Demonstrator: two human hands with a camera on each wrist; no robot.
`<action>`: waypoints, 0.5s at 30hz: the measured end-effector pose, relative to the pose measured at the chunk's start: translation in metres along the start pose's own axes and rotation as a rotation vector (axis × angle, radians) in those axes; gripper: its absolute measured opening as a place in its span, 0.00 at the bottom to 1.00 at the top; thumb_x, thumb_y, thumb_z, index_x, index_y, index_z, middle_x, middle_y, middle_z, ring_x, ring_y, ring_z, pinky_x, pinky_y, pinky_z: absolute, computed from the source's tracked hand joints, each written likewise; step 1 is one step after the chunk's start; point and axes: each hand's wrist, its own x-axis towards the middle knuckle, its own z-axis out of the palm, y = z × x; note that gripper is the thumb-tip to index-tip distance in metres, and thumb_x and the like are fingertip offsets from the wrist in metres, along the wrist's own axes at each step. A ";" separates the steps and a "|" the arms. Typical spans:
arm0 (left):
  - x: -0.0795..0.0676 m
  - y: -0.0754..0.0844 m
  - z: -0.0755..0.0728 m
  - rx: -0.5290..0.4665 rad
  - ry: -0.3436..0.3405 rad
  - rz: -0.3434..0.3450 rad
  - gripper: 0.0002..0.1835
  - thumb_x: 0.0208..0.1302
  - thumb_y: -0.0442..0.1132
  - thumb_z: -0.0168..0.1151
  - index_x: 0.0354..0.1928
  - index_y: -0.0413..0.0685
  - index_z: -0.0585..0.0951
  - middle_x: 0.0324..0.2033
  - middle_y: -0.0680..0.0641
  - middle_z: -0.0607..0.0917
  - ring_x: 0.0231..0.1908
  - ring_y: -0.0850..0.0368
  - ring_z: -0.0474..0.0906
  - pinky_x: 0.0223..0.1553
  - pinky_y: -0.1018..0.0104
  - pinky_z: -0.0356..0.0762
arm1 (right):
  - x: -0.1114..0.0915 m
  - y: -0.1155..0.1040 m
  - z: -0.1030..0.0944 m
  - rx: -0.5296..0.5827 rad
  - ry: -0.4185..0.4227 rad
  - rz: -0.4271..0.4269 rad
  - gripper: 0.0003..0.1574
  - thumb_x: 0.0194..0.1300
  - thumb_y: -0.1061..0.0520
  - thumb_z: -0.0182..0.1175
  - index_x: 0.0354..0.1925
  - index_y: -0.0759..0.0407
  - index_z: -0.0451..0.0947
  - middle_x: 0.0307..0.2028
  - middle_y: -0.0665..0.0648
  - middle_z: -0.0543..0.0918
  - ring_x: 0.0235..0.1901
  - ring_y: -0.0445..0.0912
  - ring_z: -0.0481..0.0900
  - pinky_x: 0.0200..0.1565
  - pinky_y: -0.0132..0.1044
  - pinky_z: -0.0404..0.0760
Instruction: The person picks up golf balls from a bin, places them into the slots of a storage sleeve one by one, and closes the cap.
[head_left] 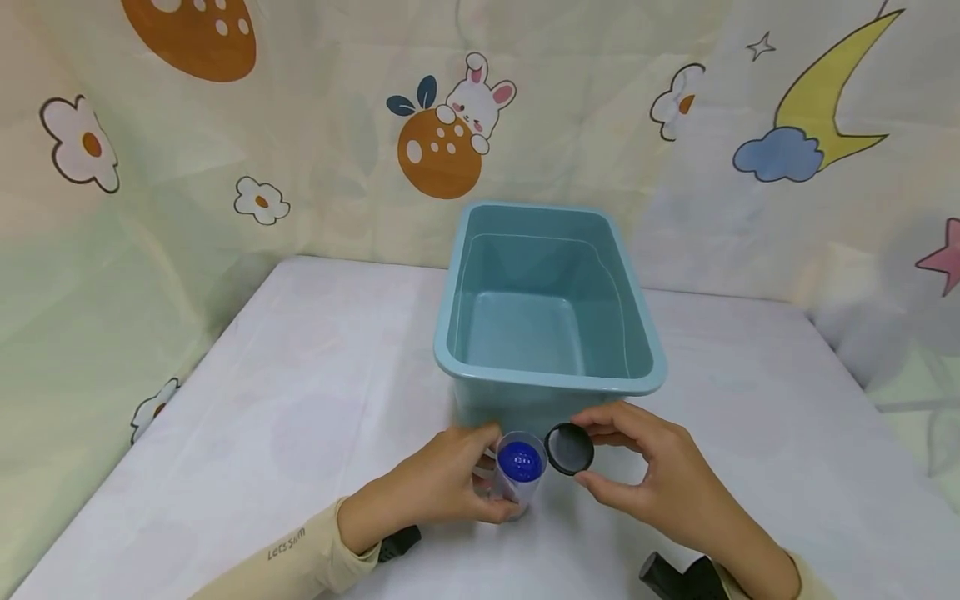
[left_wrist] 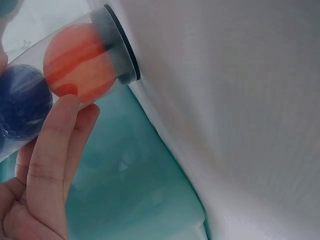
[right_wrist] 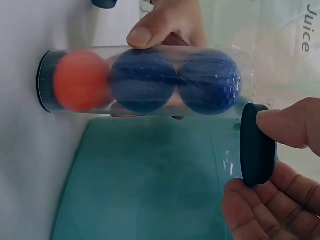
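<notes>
My left hand (head_left: 450, 475) grips a clear plastic tube (head_left: 521, 487) around its side and keeps it upright above the table. Inside, an orange ball (right_wrist: 81, 81) sits at the capped bottom, with two dimpled blue balls (right_wrist: 144, 80) stacked over it. The tube's top end is uncovered. Between the thumb and fingertips of my right hand (head_left: 648, 462) is a round black cap (head_left: 570, 448), held on edge right beside the tube's open rim. In the left wrist view the left fingers (left_wrist: 52, 150) lie along the tube near the orange ball (left_wrist: 80, 62).
A light blue plastic bin (head_left: 551, 383) stands just beyond both hands, with its open top facing up. The table has a white cloth (head_left: 300, 400). Behind it hangs a cartoon-printed curtain (head_left: 322, 125). Black devices (head_left: 686, 577) are strapped at the wrists.
</notes>
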 end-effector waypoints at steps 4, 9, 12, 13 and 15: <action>0.000 0.000 -0.001 0.006 -0.001 -0.009 0.23 0.56 0.41 0.85 0.45 0.46 0.78 0.44 0.48 0.89 0.43 0.67 0.88 0.39 0.75 0.85 | 0.001 -0.001 0.000 0.001 0.009 -0.015 0.38 0.52 0.71 0.82 0.59 0.55 0.82 0.50 0.49 0.87 0.48 0.40 0.88 0.51 0.27 0.85; 0.000 0.001 -0.002 -0.001 -0.005 -0.020 0.24 0.56 0.41 0.85 0.46 0.46 0.79 0.44 0.48 0.89 0.43 0.67 0.88 0.38 0.75 0.85 | 0.001 0.002 0.003 0.051 0.034 -0.046 0.40 0.51 0.75 0.80 0.61 0.57 0.82 0.52 0.53 0.87 0.49 0.41 0.88 0.53 0.29 0.85; 0.000 0.001 -0.002 -0.001 -0.009 -0.019 0.24 0.56 0.41 0.85 0.46 0.45 0.79 0.45 0.47 0.89 0.42 0.68 0.88 0.38 0.76 0.85 | 0.001 0.003 0.004 0.104 0.044 -0.070 0.41 0.50 0.77 0.79 0.62 0.60 0.81 0.53 0.57 0.87 0.51 0.41 0.87 0.54 0.29 0.85; 0.001 0.001 -0.002 0.003 -0.011 -0.019 0.23 0.56 0.41 0.85 0.46 0.46 0.79 0.45 0.47 0.89 0.42 0.68 0.88 0.38 0.76 0.85 | 0.001 0.004 0.004 0.121 0.046 -0.076 0.42 0.50 0.78 0.79 0.62 0.60 0.81 0.53 0.57 0.86 0.51 0.42 0.87 0.55 0.29 0.85; 0.001 0.000 -0.002 0.007 -0.013 -0.021 0.23 0.56 0.42 0.85 0.45 0.46 0.79 0.44 0.47 0.90 0.41 0.69 0.87 0.38 0.76 0.84 | 0.002 0.004 0.005 0.150 0.049 -0.088 0.43 0.49 0.79 0.78 0.63 0.61 0.81 0.54 0.59 0.86 0.52 0.42 0.87 0.55 0.30 0.84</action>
